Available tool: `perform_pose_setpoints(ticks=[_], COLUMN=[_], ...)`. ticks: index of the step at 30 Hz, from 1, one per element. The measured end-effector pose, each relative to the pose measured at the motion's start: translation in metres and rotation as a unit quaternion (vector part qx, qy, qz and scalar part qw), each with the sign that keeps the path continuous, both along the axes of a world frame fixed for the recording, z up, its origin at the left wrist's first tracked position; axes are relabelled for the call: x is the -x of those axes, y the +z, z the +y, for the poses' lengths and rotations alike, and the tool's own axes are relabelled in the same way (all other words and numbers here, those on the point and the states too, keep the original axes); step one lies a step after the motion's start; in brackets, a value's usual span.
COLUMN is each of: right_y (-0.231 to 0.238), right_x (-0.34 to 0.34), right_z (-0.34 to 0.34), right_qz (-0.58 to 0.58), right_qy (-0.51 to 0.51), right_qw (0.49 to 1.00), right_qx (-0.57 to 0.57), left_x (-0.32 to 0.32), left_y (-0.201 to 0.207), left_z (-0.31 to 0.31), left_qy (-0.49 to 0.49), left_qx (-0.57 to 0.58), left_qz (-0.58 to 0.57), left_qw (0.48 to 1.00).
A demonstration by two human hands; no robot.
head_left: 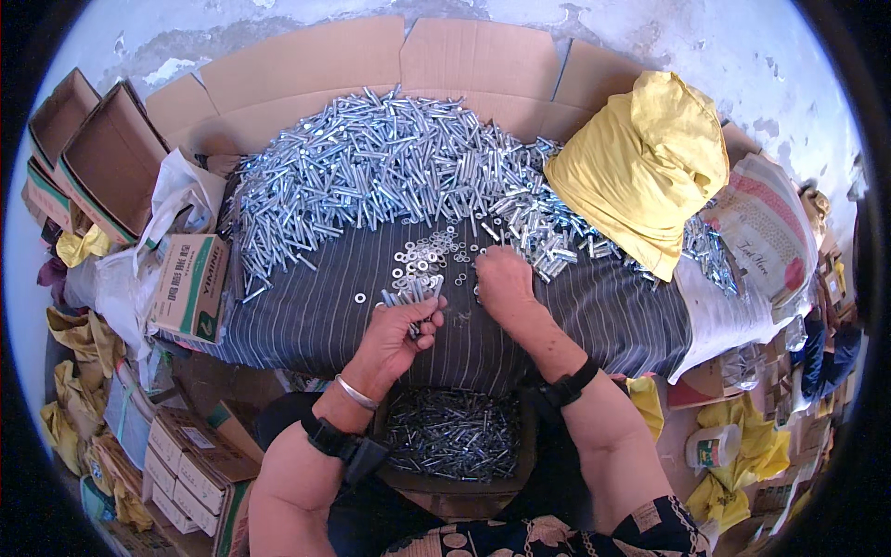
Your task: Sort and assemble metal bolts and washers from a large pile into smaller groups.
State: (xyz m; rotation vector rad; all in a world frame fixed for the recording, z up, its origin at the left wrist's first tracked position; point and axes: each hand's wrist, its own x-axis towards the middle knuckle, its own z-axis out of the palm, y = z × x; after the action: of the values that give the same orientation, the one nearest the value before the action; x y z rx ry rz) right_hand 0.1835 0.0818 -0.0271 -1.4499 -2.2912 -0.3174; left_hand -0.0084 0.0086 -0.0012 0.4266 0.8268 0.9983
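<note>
My left hand (394,336) is closed around a bunch of silvery metal bolts (406,295), their ends sticking out past the thumb. A scatter of flat washers (419,257) lies on the dark striped cloth (316,320) just beyond it. To the right, my right hand (507,286) reaches down to the cloth beside the washers with its fingers curled; the fingertips are turned away, so whatever they pinch is hidden. Behind both hands spreads a big heap of similar bolts (371,162). Shorter metal pieces (548,249) lie right of my right hand.
A yellow sack (640,172) stands at the back right, near a printed white sack (766,223). Cardboard sheets (306,65) line the wall. A small carton (191,286) sits at the left edge. Below the cloth, a box (445,485) of darker bolts stands between my legs.
</note>
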Motion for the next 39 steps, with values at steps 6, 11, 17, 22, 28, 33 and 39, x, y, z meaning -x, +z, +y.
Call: perform_pose_setpoints(ticks=[6,11,17,22,28,33,39], right_y=[-0.001,0.030,0.005,0.006,0.008,0.035,0.051], right_x=[0.001,-0.035,-0.052,-0.025,-0.029,-0.033,-0.006], right_z=[0.006,0.011,0.009,-0.007,-0.005,-0.006,-0.040], right_qz=[0.063,0.210,0.163,0.024,0.005,0.270,0.323], right_qy=[-0.021,-0.034,0.005,-0.050,-0.047,0.030,0.182], right_qw=[0.997,0.974,0.985,0.995,0.992,0.959,0.928], right_qx=[0.033,0.080,0.064,0.085,0.118,0.083,-0.036], left_x=[0.000,0.003,-0.008,-0.009,-0.014,-0.016,-0.025], left_y=[-0.002,-0.001,-0.001,-0.007,-0.008,-0.008,0.009], left_z=[0.002,0.000,0.003,0.004,0.006,0.005,0.003], left_qy=[-0.001,0.006,-0.014,-0.010,-0.020,-0.032,-0.052], left_qx=[0.009,0.007,0.006,0.018,0.017,0.005,0.012], left_qz=[-0.003,-0.004,-0.015,-0.007,0.008,0.007,-0.017], left_qw=[1.000,1.000,1.000,1.000,1.000,0.999,0.998])
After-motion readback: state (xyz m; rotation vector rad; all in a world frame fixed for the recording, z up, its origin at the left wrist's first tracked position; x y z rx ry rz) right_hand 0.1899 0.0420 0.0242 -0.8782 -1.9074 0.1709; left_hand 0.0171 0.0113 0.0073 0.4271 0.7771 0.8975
